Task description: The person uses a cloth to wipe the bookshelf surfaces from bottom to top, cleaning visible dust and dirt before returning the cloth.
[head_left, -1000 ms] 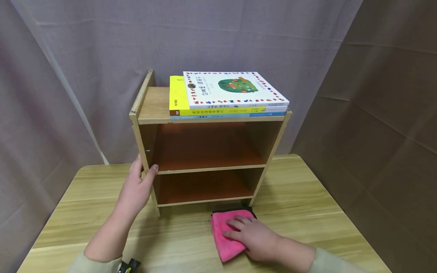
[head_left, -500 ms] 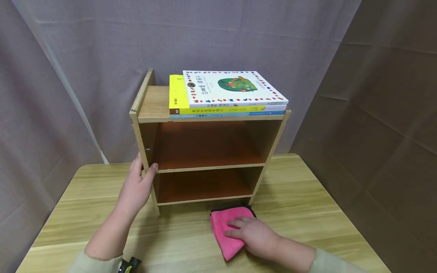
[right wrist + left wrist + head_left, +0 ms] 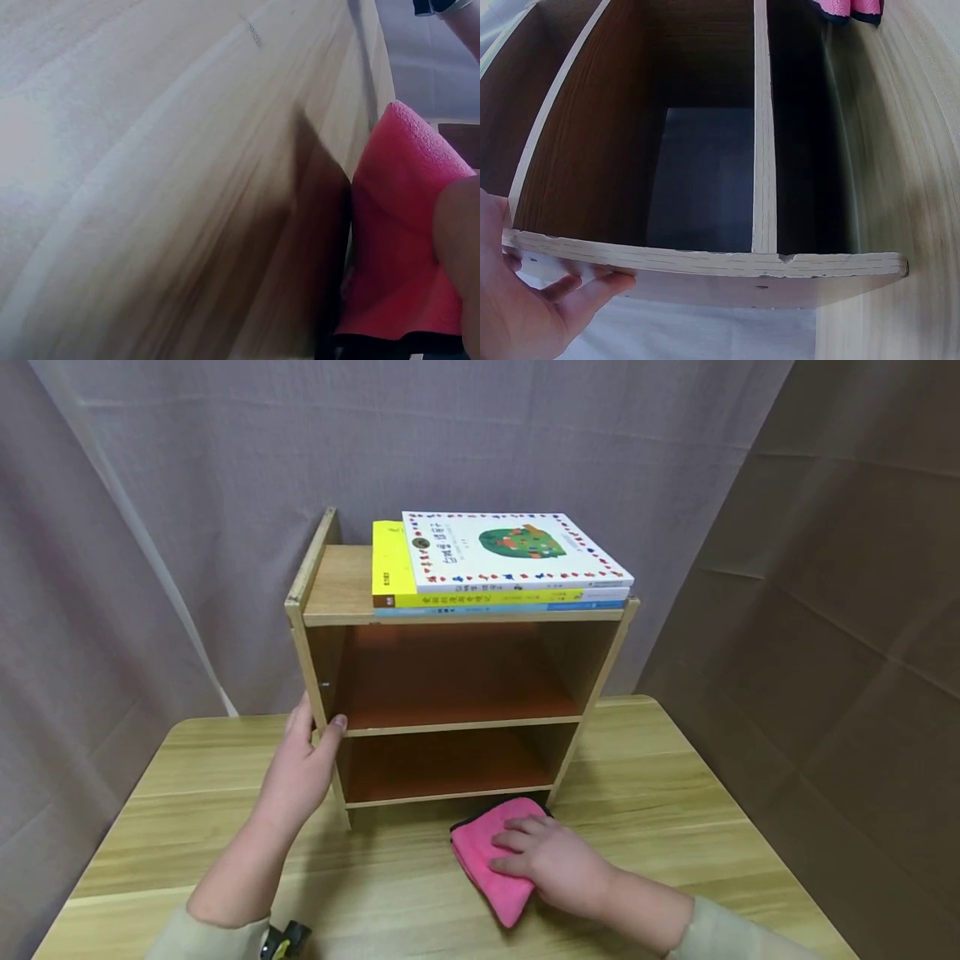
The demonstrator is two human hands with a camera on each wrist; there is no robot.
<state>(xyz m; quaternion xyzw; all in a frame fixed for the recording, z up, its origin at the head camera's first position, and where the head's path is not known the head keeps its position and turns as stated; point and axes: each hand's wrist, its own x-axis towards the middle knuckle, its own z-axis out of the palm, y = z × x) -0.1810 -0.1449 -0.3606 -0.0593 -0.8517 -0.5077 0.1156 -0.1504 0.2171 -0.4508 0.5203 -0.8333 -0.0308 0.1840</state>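
Observation:
My left hand grips the left side panel of a small wooden bookshelf, thumb on the front edge, fingers along the outer face. The left wrist view shows this hand at the panel's edge. In front of the shelf's lower right, my right hand holds a folded pink cloth with dark trim. Its fingers lie over the top of the cloth; the thumb is hidden. In the right wrist view the cloth casts a shadow on the table, its corner apart from that shadow.
Several thin books lie stacked on the shelf's top board. The wooden table carries the shelf. Grey curtain hangs behind, and a darker brown cloth wall stands at the right.
My right hand has moved the pink cloth slightly left and toward the shelf, turning it a little. The left hand keeps its grip on the bookshelf.

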